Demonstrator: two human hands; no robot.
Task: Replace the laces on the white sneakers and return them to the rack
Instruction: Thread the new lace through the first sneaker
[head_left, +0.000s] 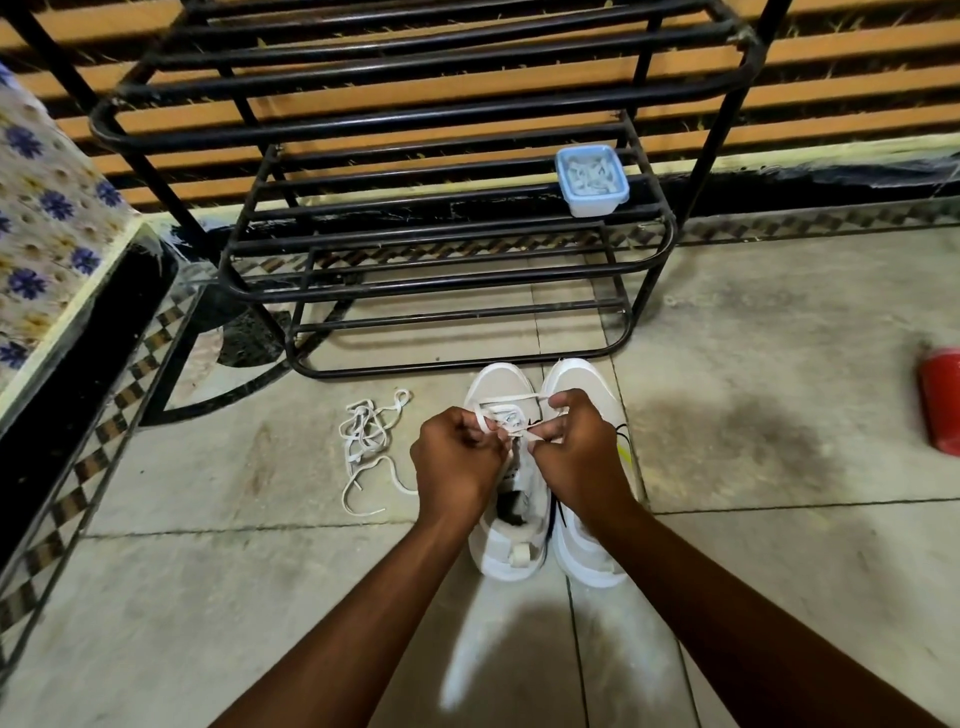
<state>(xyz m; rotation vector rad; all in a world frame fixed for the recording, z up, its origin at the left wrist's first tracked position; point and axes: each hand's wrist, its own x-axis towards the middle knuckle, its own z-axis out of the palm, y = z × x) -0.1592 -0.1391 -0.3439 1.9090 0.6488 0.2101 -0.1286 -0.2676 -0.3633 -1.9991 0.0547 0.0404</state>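
Observation:
Two white sneakers stand side by side on the floor, toes toward the rack: the left sneaker (506, 525) and the right sneaker (584, 384). My left hand (457, 457) and my right hand (582, 447) hover over the left sneaker, each pinching a strand of the white lace (511, 400) threaded through its eyelets. A loose pile of white laces (366, 441) lies on the floor left of the shoes. The black metal shoe rack (441, 234) stands right behind the sneakers. My hands hide most of the lacing.
A blue plastic box (592, 179) holding white laces sits on the rack's middle shelf at the right. A red bottle (943, 400) lies on the floor at the far right. A floral-covered ledge (47, 234) borders the left side.

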